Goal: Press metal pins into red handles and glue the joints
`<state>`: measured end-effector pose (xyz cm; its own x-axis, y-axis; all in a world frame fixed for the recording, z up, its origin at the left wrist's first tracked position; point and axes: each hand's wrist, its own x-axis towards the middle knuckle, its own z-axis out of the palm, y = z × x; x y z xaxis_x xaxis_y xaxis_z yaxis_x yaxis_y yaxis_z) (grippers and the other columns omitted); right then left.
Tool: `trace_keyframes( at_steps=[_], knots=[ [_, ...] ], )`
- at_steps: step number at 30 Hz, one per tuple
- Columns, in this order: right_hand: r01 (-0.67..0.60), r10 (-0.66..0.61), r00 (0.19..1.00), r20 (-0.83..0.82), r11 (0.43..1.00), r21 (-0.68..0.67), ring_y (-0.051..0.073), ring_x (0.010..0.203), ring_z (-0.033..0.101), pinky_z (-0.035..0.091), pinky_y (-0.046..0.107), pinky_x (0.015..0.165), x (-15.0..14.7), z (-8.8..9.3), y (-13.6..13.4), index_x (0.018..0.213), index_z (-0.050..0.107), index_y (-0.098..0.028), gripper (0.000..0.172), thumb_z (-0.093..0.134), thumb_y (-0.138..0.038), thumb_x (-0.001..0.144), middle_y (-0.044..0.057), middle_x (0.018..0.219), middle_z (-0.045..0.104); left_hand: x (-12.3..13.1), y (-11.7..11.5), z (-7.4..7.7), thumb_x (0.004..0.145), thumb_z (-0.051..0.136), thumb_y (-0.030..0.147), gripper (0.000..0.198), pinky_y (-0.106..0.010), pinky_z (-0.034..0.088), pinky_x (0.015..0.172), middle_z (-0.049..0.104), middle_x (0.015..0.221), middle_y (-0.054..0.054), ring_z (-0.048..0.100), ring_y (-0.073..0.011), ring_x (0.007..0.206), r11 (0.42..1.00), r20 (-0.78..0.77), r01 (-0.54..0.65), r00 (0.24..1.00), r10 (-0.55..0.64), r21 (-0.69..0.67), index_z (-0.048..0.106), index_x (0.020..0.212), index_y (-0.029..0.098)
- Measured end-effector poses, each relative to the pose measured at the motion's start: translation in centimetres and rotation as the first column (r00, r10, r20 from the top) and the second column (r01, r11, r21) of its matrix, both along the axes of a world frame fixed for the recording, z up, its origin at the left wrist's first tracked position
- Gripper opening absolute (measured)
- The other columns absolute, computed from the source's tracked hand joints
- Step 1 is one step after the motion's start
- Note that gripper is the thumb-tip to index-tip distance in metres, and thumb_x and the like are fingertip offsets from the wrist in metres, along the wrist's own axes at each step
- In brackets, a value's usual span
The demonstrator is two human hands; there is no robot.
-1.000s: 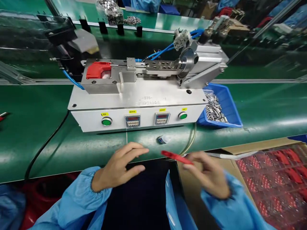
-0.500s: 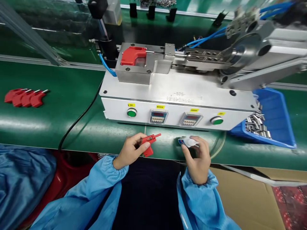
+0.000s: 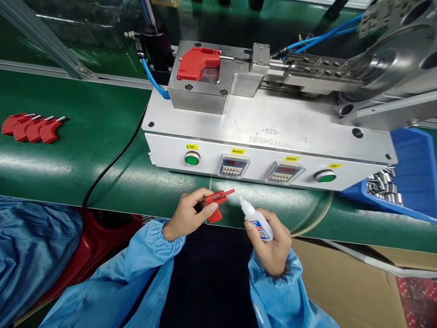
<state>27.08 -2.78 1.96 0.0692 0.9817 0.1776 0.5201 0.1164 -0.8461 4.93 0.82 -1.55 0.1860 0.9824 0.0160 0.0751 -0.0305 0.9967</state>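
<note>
My left hand pinches a red plastic part, an angled piece with a thin red rod pointing right. My right hand is closed round a small white glue bottle with a blue and red label. The bottle tilts up to the left, and its nozzle is just right of the rod's tip, apart from it. Behind the hands stands a metal bench machine. In its fixture block lies another red plastic part, with a metal pin at its right end.
Several red parts with metal pins lie in a row at the left of the green table. A blue bin of metal sleeves stands right. A black cable crosses the table. Green buttons line the machine's front.
The glue bottle has turned in my right hand, its nozzle now pointing up-left towards the red part. My left hand keeps its grip. The camera view has shifted slightly closer to the machine.
</note>
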Motion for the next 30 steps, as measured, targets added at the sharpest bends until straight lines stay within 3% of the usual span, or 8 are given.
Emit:
trace_keyframes(
  at_steps=[13, 17, 23, 30],
  knots=[
    [-0.002, 0.002, 0.999, -0.041, 1.000, -0.006, 0.015, 0.051, 0.054, 0.051, 0.030, 0.051, -0.38, -0.32, 0.52, 0.096, 0.074, -0.025, 0.013, 0.077, -0.037, 0.095, 0.000, 0.072, 0.068, -0.24, 0.23, 0.09, 0.105, 0.071, 0.042, 0.024, -0.022, 0.048, 0.058, 0.067, 0.067, 0.002, 0.058, -0.0113, 0.056, 0.999, 0.057, 0.024, 0.998, -0.026, 0.035, 0.077, 0.103, 0.018],
    [0.050, -0.053, 0.997, -0.061, 0.998, -0.048, 0.015, 0.051, 0.054, 0.049, 0.029, 0.049, -0.34, -0.56, 0.47, 0.093, 0.077, -0.022, 0.021, 0.079, -0.043, 0.093, 0.001, 0.069, 0.068, -0.24, 0.23, 0.00, 0.105, 0.071, 0.043, 0.026, -0.021, 0.047, 0.057, 0.066, 0.066, 0.002, 0.057, -0.0113, 0.056, 0.998, 0.062, 0.028, 0.998, -0.031, 0.052, 0.077, 0.104, 0.018],
    [0.159, -0.154, 0.975, -0.162, 0.987, 0.015, 0.013, 0.051, 0.054, 0.044, 0.025, 0.048, -0.27, -0.84, 0.55, 0.087, 0.078, -0.019, 0.027, 0.082, -0.045, 0.092, -0.001, 0.064, 0.065, -0.29, 0.11, -0.17, 0.105, 0.071, 0.044, 0.027, -0.023, 0.048, 0.057, 0.066, 0.066, 0.002, 0.057, -0.0119, 0.056, 0.999, 0.045, 0.023, 0.999, -0.025, 0.042, 0.078, 0.105, 0.018],
    [0.142, -0.143, 0.980, -0.138, 0.990, -0.011, 0.013, 0.051, 0.050, 0.044, 0.026, 0.050, -0.70, -0.57, 0.40, 0.087, 0.077, -0.019, 0.030, 0.079, -0.048, 0.094, 0.000, 0.065, 0.063, -0.33, 0.12, -0.10, 0.105, 0.072, 0.041, 0.024, -0.022, 0.047, 0.057, 0.066, 0.066, 0.003, 0.057, -0.0111, 0.056, 0.998, 0.036, 0.018, 0.999, -0.020, 0.064, 0.077, 0.105, 0.018]
  ],
)
